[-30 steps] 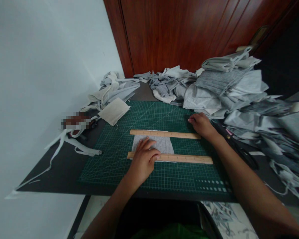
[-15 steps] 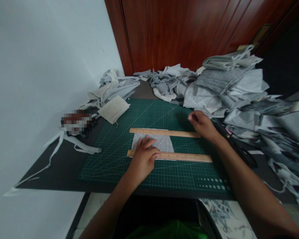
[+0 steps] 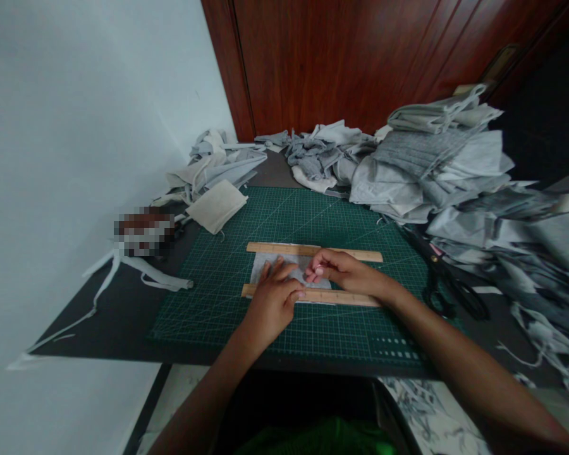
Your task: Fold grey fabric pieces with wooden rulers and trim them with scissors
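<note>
A small grey piece of fabric [image 3: 291, 258] lies on the green cutting mat [image 3: 284, 212]. One wooden ruler [image 3: 360, 254] crosses its far edge and a second wooden ruler [image 3: 334, 296] crosses its near edge. My left hand [image 3: 275, 294] presses down on the cloth and the near ruler, fingers spread. Over the right part of the fabric, my right hand [image 3: 336, 268] has its fingers pinched together. Whatever sits in that pinch is too small to name. The right forearm covers the near ruler's right end.
Black-handled scissors [image 3: 448, 284] lie at the mat's right edge. Folded grey cloth [image 3: 422, 155] is heaped at the back right, with more scraps [image 3: 317, 155] along the back. A cream cloth piece [image 3: 218, 206] overlaps the mat's left corner. Fabric strips [image 3: 159, 275] lie at left.
My right hand has moved left and nearer, from the far ruler's right end to over the fabric. My left hand, the rulers and the cloth have stayed put.
</note>
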Demonstrator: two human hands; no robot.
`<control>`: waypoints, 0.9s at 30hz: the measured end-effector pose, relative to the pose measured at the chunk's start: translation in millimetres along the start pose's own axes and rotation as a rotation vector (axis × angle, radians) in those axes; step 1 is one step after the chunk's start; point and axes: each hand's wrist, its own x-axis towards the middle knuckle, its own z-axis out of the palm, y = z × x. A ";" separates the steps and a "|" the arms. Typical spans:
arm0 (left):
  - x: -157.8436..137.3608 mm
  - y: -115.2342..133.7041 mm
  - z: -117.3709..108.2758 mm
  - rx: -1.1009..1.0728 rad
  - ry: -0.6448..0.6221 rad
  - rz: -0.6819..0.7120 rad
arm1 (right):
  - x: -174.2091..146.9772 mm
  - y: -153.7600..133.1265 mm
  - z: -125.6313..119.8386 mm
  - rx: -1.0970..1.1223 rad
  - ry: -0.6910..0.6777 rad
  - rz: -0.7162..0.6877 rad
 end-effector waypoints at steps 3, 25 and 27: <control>0.3 0.5 -0.2 -0.004 -0.001 -0.002 | -0.8 -1.1 -1.1 -0.060 -0.019 -0.031; -2.4 -0.1 2.0 0.008 -0.005 -0.027 | -2.3 -4.6 2.8 -0.044 -0.125 -0.028; -3.3 1.2 2.1 0.004 -0.004 -0.037 | -3.7 -6.0 3.5 -0.054 -0.121 -0.022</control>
